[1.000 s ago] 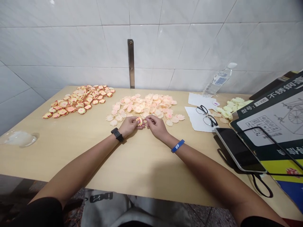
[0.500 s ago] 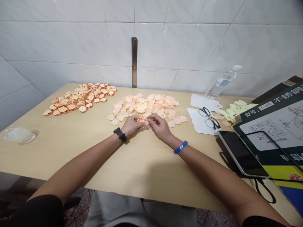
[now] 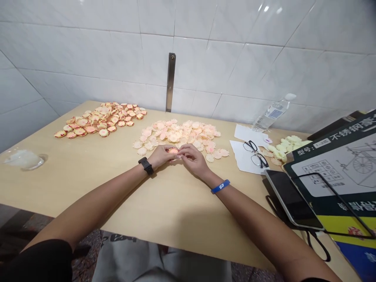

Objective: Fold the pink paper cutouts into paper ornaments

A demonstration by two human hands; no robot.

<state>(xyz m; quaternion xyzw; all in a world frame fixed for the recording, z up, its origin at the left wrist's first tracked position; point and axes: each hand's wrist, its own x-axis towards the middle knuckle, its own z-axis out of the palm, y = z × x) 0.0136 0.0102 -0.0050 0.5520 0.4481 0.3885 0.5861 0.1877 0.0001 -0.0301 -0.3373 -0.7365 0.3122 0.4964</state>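
My left hand [image 3: 160, 156] and my right hand [image 3: 192, 159] meet at the middle of the table, their fingertips pinching a small pink-and-orange paper rosette [image 3: 174, 150] that they mostly hide. Directly behind my hands lies a loose heap of pale pink scalloped paper flowers [image 3: 176, 135], the nearest almost touching my fingers. Further left sits a pile of pleated paper rosettes with red and yellow rims [image 3: 100, 120]. A smaller heap of pale yellow paper flowers [image 3: 283, 148] lies to the right.
A wooden table [image 3: 164, 207] stands against white tiles with a metal wall bracket [image 3: 170, 82]. Right of my hands are eyeglasses [image 3: 255, 154] on white paper, a water bottle [image 3: 272, 114], a tablet [image 3: 290, 197] and a printed box [image 3: 331, 168]. A clear plastic lump [image 3: 23, 159] lies far left.
My head view has shifted, so the table sits lower and turned. My hands have come closer together, and their fingers now cover more of the small rosette.
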